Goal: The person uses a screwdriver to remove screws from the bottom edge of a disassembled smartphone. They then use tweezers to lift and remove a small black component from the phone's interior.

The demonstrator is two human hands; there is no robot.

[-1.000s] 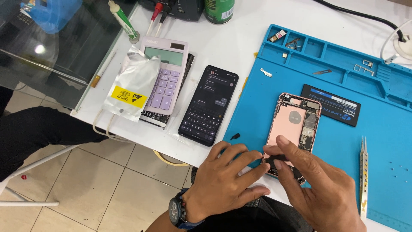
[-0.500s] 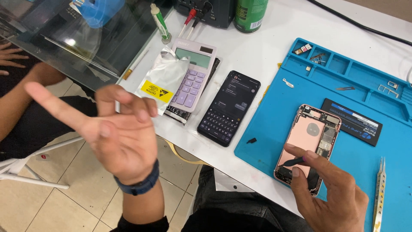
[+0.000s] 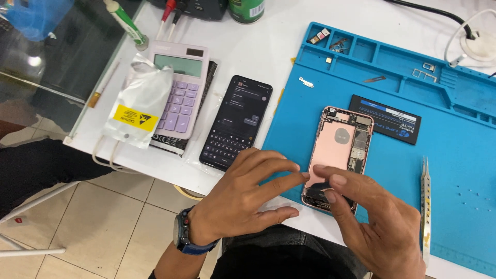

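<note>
An opened rose-gold phone housing lies face down on the blue work mat, its inner parts showing. My right hand hovers over its lower end, thumb and forefinger touching the dark parts there; whether they pinch anything is hidden. My left hand, with a dark watch on the wrist, is spread flat beside the housing's lower left corner, its forefinger tip at the edge, holding nothing.
A black battery lies right of the housing and tweezers farther right. Left of the mat are a lit black smartphone, a lilac calculator and a silver bag. Small screws sit in the mat's trays.
My left hand, raised with a pointing finger half a second ago, has come back down beside the phone housing. My right hand stays at the housing's lower end.
</note>
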